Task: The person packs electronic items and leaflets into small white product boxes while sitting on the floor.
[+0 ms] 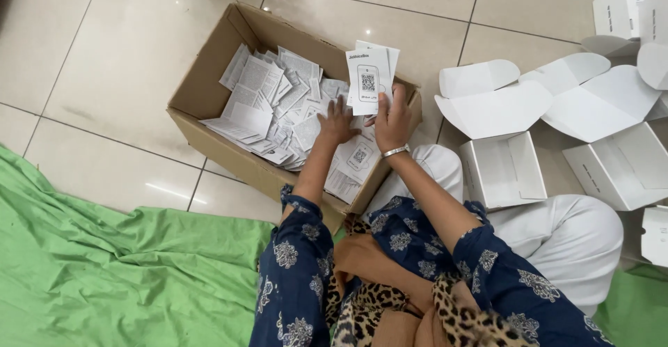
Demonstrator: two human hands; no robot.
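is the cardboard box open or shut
Open: the cardboard box has its flaps folded out, showing loose paper leaflets heaped inside.

beige tiled floor [118, 61], cardboard box [202, 96] of paper slips resting on it, open white boxes [501, 173] to the right, green cloth [104, 270] spread at lower left
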